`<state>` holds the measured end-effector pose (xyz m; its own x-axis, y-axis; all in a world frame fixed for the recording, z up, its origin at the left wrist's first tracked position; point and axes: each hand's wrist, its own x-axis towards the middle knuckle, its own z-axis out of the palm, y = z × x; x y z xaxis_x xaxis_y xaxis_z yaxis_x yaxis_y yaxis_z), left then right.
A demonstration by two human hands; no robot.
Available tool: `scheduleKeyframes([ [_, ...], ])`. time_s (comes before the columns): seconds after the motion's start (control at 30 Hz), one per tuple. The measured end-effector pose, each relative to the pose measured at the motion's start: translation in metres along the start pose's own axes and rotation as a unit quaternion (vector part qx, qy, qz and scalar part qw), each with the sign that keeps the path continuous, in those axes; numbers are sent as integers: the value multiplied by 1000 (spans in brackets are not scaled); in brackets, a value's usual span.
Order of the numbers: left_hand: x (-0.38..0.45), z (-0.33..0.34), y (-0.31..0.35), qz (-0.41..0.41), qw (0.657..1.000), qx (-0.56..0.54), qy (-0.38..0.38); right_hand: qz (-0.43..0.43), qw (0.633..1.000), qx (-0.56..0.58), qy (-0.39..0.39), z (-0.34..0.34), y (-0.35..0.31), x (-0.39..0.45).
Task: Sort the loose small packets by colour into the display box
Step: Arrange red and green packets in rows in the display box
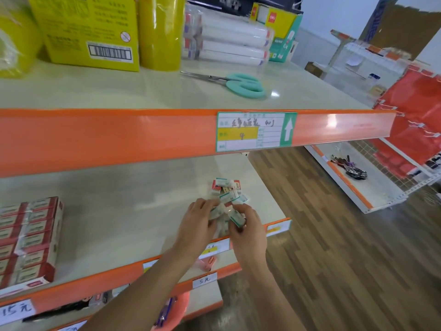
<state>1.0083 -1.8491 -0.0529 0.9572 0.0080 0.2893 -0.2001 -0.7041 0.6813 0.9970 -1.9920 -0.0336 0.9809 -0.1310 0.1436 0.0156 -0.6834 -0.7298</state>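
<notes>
Several loose packets (228,189) lay heaped near the right edge of the middle shelf (119,211), so we judged the sorting barely begun. Our left hand (198,223) gripped a few packets and our right hand (248,230) pinched a green-striped one (236,217). Well apart, at the shelf's left edge, stood the display box (28,240), holding red-marked rows.

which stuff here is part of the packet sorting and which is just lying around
In the job:
- loose pile of small red and green packets
- green-striped white packet, gripped by right hand
- left hand, holding more packets
- red display box of packets

Lying about:
- teal-handled scissors
- yellow cardboard box
- white rolls
</notes>
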Motion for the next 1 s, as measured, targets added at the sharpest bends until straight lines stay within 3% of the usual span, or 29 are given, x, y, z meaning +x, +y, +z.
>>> scheduleKeyframes([
  [0.37, -25, -49, -27, -41, 996, 57, -59, -53, 990, 96, -92, 17, -16, -15],
  [0.5, -36, -60, -43, -77, 996, 19, -40, -79, 986, 47, -143, 29, -24, -20],
  [0.87, -51, -84, -57, -73, 994, -7, -84, -62, 988, -84, -112, 38, -28, -6],
  [1.0, -55, -90, -58, -107, 993, 1, -54, -80, 986, -92, -110, 39, -31, -14],
])
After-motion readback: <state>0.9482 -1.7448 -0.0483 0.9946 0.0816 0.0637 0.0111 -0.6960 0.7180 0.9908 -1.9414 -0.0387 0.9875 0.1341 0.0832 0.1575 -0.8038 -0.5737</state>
